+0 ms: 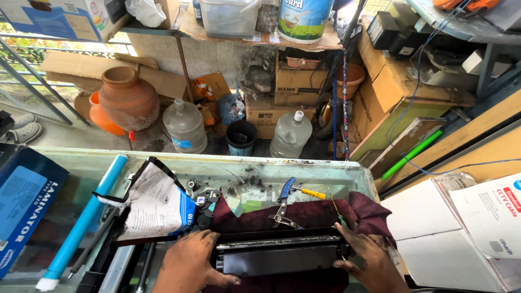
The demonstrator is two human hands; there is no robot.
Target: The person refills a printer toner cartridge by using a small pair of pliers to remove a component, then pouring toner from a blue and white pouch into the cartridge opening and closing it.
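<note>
Black toner cartridge (279, 255) lies w/ long axis left-right, near edge of table. Left hand (190, 266) & right hand (366, 258) clamp opposite ends, about equally close.

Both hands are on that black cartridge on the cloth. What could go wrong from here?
1. Black powder already dusts the glass table; tilting the cartridge held by the left hand and right hand may spill more.
2. The pliers and yellow-handled screwdriver lie just behind it and could get knocked.
</note>
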